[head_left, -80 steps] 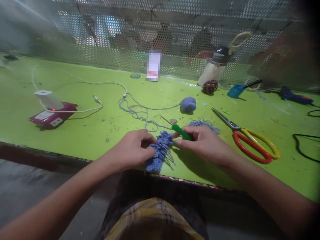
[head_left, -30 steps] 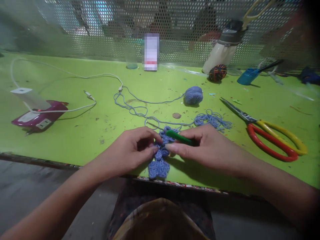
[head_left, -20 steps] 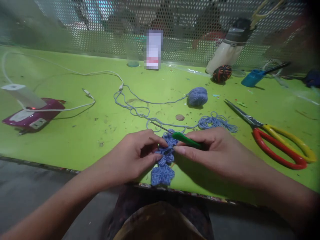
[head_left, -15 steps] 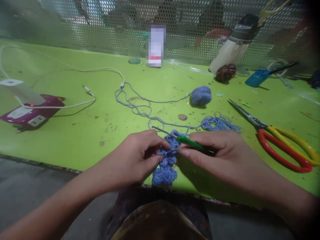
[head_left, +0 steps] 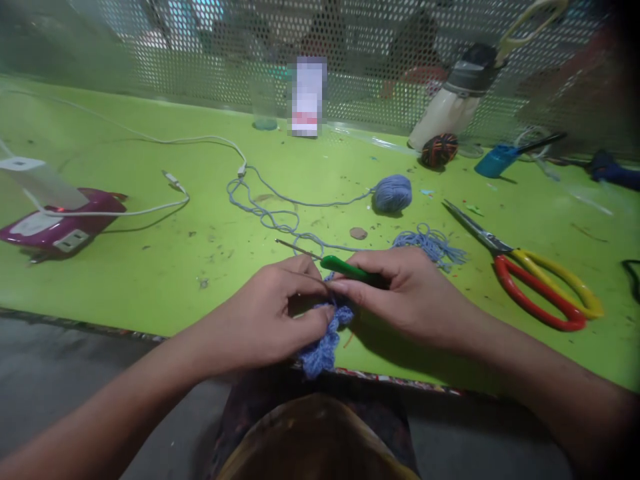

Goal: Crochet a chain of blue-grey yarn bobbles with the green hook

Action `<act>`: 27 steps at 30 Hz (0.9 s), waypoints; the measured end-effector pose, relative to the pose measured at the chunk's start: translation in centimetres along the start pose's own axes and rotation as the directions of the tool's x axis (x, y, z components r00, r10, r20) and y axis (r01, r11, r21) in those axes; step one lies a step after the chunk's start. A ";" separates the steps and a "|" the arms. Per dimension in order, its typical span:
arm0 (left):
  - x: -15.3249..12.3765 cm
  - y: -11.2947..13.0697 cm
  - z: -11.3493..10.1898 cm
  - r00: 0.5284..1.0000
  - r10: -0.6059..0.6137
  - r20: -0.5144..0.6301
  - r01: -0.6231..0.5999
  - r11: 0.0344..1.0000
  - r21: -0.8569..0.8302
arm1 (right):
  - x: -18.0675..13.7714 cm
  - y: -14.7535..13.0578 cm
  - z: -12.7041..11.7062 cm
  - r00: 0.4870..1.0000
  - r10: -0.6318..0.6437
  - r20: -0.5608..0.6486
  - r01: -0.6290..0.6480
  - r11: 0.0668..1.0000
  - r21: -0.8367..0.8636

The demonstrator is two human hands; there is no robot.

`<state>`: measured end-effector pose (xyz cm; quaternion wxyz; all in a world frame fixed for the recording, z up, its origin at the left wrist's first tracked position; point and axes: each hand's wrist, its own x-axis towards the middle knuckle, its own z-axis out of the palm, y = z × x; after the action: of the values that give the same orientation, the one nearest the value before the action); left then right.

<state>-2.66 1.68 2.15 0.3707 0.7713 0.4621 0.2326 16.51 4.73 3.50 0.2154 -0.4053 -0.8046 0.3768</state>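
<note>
Our left hand [head_left: 273,313] is pinching the blue crochet piece [head_left: 320,350], fingers pressed together on it, at the bench [head_left: 150,280] edge, 6 o'clock, likely steadying the stitches. Our right hand [head_left: 400,293] is clasping one crochet hook [head_left: 345,269], shaft pointing toward 10 o'clock. One yarn ball [head_left: 393,193] is lying at 1 o'clock, feeding the strand; one pair of scissors [head_left: 503,257] is resting at 3 o'clock.
</note>
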 end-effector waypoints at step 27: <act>-0.2 0.0 0.9 0.992 0.040 -0.123 -0.042 0.999 -0.014 | -2.0 1.6 -1.9 0.939 0.293 0.182 -0.340 0.878 0.337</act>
<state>-2.11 1.15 1.61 0.3432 0.7618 0.4662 0.2908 19.67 4.55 3.28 0.1710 -0.4602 -0.6557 0.5736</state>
